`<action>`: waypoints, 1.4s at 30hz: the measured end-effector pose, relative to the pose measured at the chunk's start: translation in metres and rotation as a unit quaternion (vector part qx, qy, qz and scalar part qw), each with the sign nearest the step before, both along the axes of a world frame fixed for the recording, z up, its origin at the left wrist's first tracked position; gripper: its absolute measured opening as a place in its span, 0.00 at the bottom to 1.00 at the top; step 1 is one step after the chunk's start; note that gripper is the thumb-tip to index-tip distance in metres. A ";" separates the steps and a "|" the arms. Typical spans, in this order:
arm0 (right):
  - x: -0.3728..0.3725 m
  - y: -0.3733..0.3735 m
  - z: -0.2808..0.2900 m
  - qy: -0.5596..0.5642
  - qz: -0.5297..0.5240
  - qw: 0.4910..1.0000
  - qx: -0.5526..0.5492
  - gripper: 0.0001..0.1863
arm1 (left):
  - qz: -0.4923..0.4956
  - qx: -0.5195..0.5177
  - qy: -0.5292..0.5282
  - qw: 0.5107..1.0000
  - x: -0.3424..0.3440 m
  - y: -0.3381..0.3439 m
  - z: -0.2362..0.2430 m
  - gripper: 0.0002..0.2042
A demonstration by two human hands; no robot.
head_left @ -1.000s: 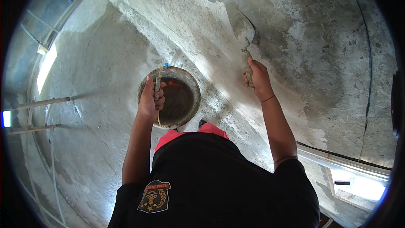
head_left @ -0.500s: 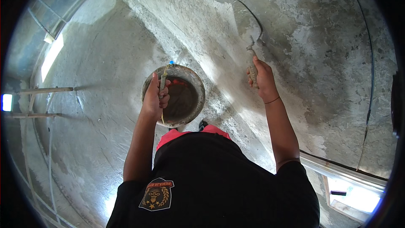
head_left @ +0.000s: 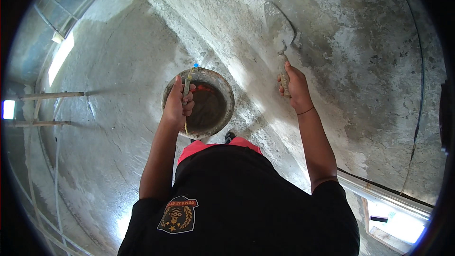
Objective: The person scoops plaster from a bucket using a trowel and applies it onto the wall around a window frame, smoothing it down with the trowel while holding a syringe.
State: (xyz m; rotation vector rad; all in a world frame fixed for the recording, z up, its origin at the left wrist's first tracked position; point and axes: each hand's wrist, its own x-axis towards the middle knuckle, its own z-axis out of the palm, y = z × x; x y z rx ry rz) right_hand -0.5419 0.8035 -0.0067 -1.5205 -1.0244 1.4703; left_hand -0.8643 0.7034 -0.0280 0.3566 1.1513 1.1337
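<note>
My left hand (head_left: pixel 178 102) is closed around the grip of a bucket handle (head_left: pixel 186 86). Below it hangs or stands a round, grimy bucket (head_left: pixel 229 102), with dark, wet-looking contents and a reddish patch inside; whether its base touches the floor is hidden. A blue bit (head_left: pixel 195 65) shows where the handle meets the far rim. My right hand (head_left: pixel 297 87) grips the ribbed handle of a trowel (head_left: pixel 278 26). Its grey blade lies against or very close to the rough plastered wall and blends into that surface.
The grey plastered wall (head_left: pixel 350 66) fills the right side, with a dark cable (head_left: pixel 419 66) running along it. Concrete floor (head_left: pixel 118 76) spreads to the left. Wooden poles (head_left: pixel 52 96) stand at the far left, and a bright window opening (head_left: pixel 395 220) shows at the lower right.
The bucket and my left hand have shifted slightly right and away from me. The trowel's blade has moved a little nearer in the picture; both hands keep their holds.
</note>
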 end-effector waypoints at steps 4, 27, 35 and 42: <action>0.008 0.003 -0.003 0.003 -0.014 1.000 0.023 0.23 | -0.004 0.003 -0.003 1.000 0.002 -0.003 0.000 0.30; 0.003 0.009 -0.014 -0.103 -0.015 0.993 0.064 0.26 | 0.012 -0.003 -0.004 1.000 -0.005 -0.001 -0.001 0.30; -0.006 -0.015 -0.051 -0.080 -0.076 0.992 0.062 0.27 | 0.012 0.003 -0.003 1.000 -0.010 -0.004 0.000 0.30; 0.005 -0.014 -0.032 -0.067 -0.055 0.995 0.045 0.24 | 0.008 0.009 -0.001 1.000 -0.005 -0.005 0.007 0.28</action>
